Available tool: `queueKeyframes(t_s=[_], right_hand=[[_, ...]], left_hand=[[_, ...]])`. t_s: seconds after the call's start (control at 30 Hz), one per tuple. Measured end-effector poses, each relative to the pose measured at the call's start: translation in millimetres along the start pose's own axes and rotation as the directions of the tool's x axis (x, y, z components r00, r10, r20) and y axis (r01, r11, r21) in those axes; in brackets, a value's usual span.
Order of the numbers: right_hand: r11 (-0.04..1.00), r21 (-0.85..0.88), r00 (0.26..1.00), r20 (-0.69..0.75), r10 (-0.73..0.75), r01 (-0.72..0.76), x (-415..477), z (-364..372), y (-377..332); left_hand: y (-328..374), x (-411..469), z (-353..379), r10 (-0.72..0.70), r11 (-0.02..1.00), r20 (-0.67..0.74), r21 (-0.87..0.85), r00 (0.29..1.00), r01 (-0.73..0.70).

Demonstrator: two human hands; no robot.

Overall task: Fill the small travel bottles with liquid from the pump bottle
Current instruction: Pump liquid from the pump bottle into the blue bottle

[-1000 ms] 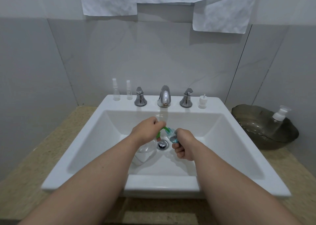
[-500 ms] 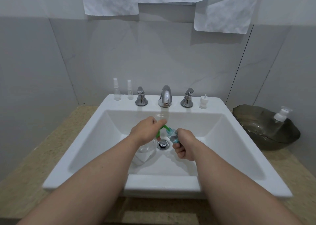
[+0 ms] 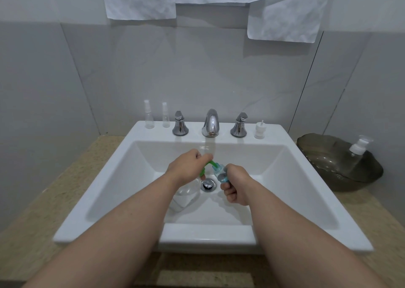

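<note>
Over the sink [image 3: 306, 200], the right hand [image 3: 237, 187] is curling tightly round a small bottle [image 3: 220, 174]. The left hand [image 3: 186, 167] is clasping the pump bottle [image 3: 186, 196] by its green spout [image 3: 211, 163], apparently pressing it. Both are probably handling as light, slippery plastic, best gripped mid-body.

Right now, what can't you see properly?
Head view:
Pump bottle: left hand covers most of its green pump top.
Small travel bottle: right hand hides its lower part, so its fill level is unclear.
Spray bottles on the sink ledge: too small to see contents.
</note>
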State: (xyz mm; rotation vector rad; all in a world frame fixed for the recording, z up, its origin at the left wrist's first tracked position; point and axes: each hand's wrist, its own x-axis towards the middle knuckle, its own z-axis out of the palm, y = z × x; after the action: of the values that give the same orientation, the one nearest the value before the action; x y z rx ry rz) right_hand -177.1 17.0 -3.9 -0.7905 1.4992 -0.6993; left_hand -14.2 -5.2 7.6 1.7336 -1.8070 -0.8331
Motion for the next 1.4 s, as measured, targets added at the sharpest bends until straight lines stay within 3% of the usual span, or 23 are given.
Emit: queueKeyframes(t_s=[1.4], right_hand=[[1.000,-0.027,1.000,0.001,-0.007,0.007,-6.3,1.0,-0.3]], left_hand=[[-1.0,2.3,0.8,0.003,1.000,0.014,0.012,1.000,-0.004]])
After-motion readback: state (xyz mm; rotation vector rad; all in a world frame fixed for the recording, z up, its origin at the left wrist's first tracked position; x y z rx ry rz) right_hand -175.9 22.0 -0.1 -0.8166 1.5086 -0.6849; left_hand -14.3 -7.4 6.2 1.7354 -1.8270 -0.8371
